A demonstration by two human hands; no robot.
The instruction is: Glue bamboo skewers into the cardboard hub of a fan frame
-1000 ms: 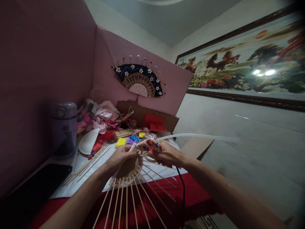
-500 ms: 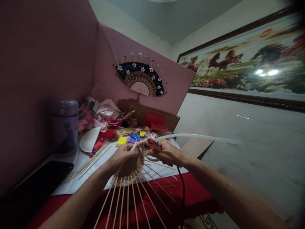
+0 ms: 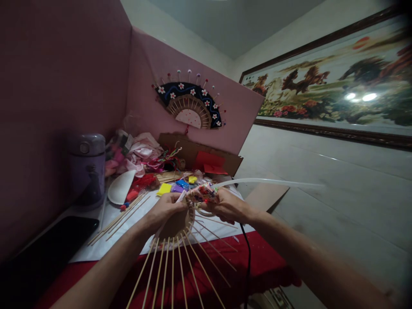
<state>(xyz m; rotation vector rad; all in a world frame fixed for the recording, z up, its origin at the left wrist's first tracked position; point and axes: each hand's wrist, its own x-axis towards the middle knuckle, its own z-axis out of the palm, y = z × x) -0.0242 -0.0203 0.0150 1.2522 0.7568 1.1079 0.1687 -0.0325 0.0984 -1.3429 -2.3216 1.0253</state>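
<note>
My left hand (image 3: 162, 211) grips the rounded hub of a fan frame (image 3: 175, 225), from which several thin bamboo sticks (image 3: 180, 270) spread toward me. My right hand (image 3: 227, 206) holds a patterned glue gun (image 3: 202, 193) with its tip against the hub's upper edge. A long white glue stick (image 3: 273, 183) juts out of the gun to the right, and a black cord (image 3: 247, 262) hangs below my right wrist.
A finished dark fan with flowers (image 3: 189, 105) hangs on the pink board. On the white sheet lie loose sticks (image 3: 120, 219), colored clay pieces (image 3: 175, 187), a white half disc (image 3: 120, 188) and fabric scraps (image 3: 141, 154). A purple flask (image 3: 86, 167) and black phone (image 3: 54, 240) sit left.
Both hands and the fan frame stay almost still; the view has shifted very slightly upward.
</note>
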